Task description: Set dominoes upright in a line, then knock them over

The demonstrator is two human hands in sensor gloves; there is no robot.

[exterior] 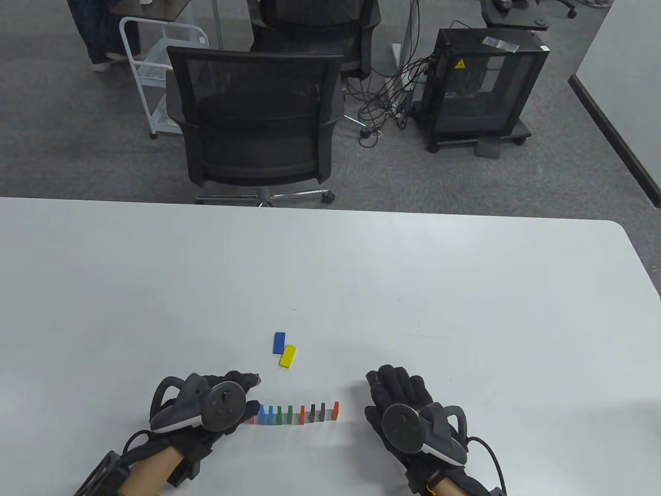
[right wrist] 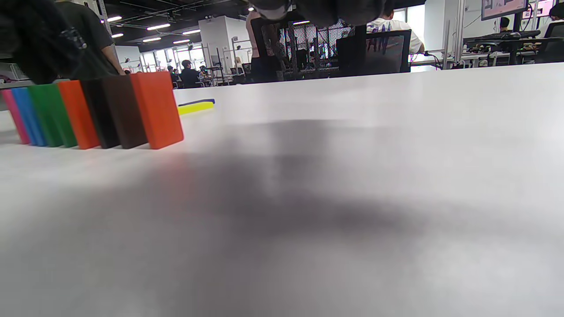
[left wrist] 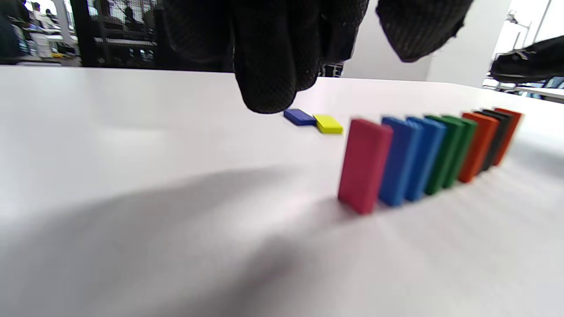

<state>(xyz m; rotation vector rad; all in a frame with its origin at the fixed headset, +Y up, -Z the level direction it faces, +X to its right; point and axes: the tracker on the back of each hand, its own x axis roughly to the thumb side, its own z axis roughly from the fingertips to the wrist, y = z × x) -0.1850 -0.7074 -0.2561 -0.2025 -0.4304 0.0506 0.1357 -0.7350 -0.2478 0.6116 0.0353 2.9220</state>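
Observation:
Several coloured dominoes (exterior: 294,414) stand upright in a left-to-right row near the table's front edge. The row runs from a pink domino (left wrist: 365,165) at its left end to an orange domino (right wrist: 156,110) at its right end. A blue domino (exterior: 279,342) and a yellow domino (exterior: 287,356) lie flat just behind the row. My left hand (exterior: 253,393) hovers at the row's left end, its fingers (left wrist: 273,66) loose and holding nothing. My right hand (exterior: 384,387) lies palm down to the right of the orange end, apart from it, with fingers extended.
The white table (exterior: 465,289) stretches far back and to both sides of the row. Beyond its far edge stand a black office chair (exterior: 258,119), a white cart (exterior: 155,67) and a black cabinet (exterior: 480,88) with cables.

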